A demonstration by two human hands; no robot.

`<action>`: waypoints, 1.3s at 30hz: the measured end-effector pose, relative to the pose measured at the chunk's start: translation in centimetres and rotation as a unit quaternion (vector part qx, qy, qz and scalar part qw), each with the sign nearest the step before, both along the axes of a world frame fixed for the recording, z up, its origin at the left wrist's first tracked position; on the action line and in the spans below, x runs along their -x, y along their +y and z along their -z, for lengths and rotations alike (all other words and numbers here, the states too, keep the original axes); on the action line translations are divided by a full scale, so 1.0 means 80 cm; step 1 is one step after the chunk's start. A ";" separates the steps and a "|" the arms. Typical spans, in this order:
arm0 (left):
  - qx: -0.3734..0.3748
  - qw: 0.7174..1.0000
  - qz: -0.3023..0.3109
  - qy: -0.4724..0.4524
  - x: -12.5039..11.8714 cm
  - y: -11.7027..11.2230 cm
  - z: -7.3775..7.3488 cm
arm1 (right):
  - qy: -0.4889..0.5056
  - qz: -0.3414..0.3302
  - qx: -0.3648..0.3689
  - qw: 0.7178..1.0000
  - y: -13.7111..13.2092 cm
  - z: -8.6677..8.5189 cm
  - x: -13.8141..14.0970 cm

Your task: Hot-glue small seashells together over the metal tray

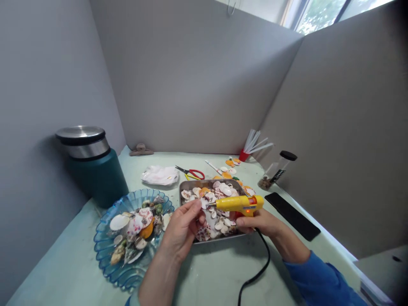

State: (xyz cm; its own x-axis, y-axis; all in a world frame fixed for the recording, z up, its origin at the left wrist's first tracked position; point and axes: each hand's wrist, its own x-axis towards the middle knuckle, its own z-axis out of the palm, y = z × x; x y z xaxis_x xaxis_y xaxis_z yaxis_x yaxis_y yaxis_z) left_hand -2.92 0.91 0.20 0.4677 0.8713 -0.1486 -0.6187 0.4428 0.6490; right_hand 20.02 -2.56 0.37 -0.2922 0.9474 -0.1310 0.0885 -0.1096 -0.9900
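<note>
My right hand (pixel 259 222) is wrapped round the handle of a yellow hot glue gun (pixel 234 204), its orange light lit and its black cord trailing down the table. My left hand (pixel 183 227) pinches a small white shell (pixel 203 203) between thumb and fingers. The metal nozzle points left and is at the shell; whether it touches, I cannot tell. Beneath both hands lies a metal tray (pixel 212 241) filled with assorted shells. To the left, a blue scalloped glass dish (pixel 103 250) bears a heap of shells, some orange and some speckled.
A teal flask (pixel 95 178) stands at the left. Behind the tray lie a white plastic packet (pixel 160 175), red-handled scissors (pixel 193 173) and loose shells (pixel 227 175). A red cup (pixel 244 156) holds glue sticks. On the right are a black-lidded jar (pixel 277 170) and a black phone (pixel 293 216).
</note>
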 end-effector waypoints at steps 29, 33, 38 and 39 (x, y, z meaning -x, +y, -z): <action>-0.026 0.998 -0.041 0.031 -0.053 0.006 -0.010 | 0.038 -0.118 -0.004 0.992 0.055 0.028 -0.071; -0.024 0.997 -0.059 0.041 -0.053 0.011 -0.003 | 0.038 -0.103 0.002 0.994 0.054 0.029 -0.068; -0.008 0.997 -0.071 0.042 -0.054 0.013 0.008 | 0.023 -0.096 0.016 0.995 0.054 0.028 -0.067; -0.006 0.996 -0.073 0.047 -0.054 0.013 0.009 | 0.020 -0.096 0.019 0.995 0.055 0.028 -0.068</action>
